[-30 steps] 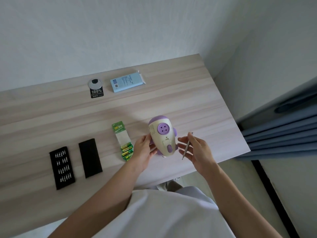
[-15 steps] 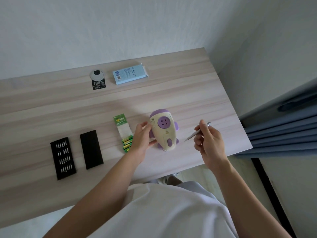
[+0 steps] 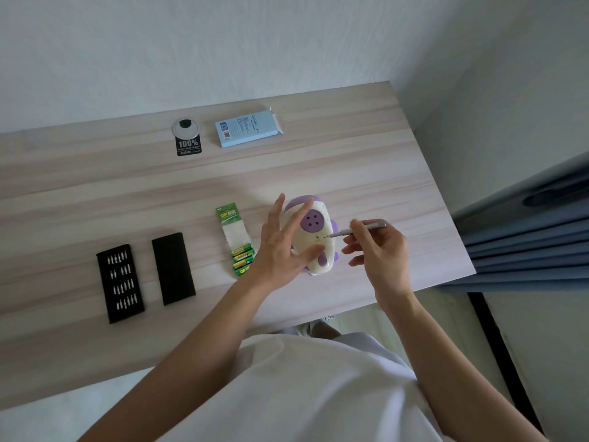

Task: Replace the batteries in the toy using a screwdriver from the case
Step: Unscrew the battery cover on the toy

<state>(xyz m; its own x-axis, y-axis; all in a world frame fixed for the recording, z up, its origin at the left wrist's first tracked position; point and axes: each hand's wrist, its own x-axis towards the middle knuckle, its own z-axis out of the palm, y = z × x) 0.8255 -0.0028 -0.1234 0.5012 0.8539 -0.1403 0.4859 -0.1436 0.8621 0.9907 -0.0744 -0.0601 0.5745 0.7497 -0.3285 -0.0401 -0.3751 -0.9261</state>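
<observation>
A cream and purple toy [image 3: 315,231] lies on the wooden table [image 3: 366,173] near its right front. My left hand [image 3: 282,247] rests flat on the toy's left side with straight, spread fingers. My right hand [image 3: 377,250] pinches a slim grey screwdriver [image 3: 363,227], whose tip touches a small hole just below the toy's purple disc. A green pack of batteries [image 3: 237,239] lies left of the toy. Farther left sits the open black case: a tray of bits [image 3: 120,282] and its lid [image 3: 173,267].
A light blue box [image 3: 248,128] and a round silver grommet with a black "100%" tag [image 3: 186,135] sit at the table's back. The table's right edge borders a blue curtain [image 3: 526,237]. White walls enclose the back and the right corner.
My right hand brought the screwdriver leftward until its tip met the toy. My left hand opened from a grip on the toy's side to flat, spread fingers resting on it.
</observation>
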